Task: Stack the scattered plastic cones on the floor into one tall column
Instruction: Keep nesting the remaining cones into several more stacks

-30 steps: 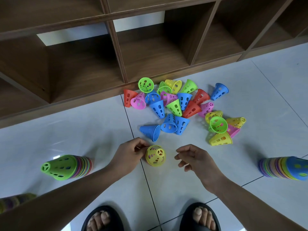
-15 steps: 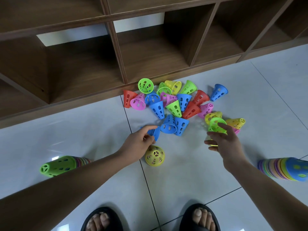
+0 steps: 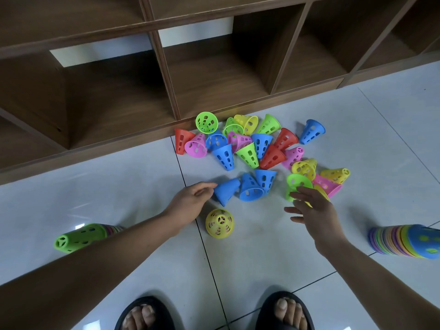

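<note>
Sprawling along the wooden shelf (image 3: 119, 148), the loose cone pile (image 3: 250, 148) awaits stacking; a green-topped stack (image 3: 81, 238) and a blue-topped stack (image 3: 404, 244) stand well apart, unmerged; the left hand (image 3: 192, 201), relaxed and empty, nears a blue cone (image 3: 226, 190); the right hand (image 3: 314, 208), fingers spread, touches a green cone (image 3: 297, 184) without gripping; a yellow cone (image 3: 219, 223) sits alone between them.

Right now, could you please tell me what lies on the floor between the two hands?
In the head view, three blue cones lie between the left hand and the right hand, nearer the left; bare tile fills the rest.
</note>
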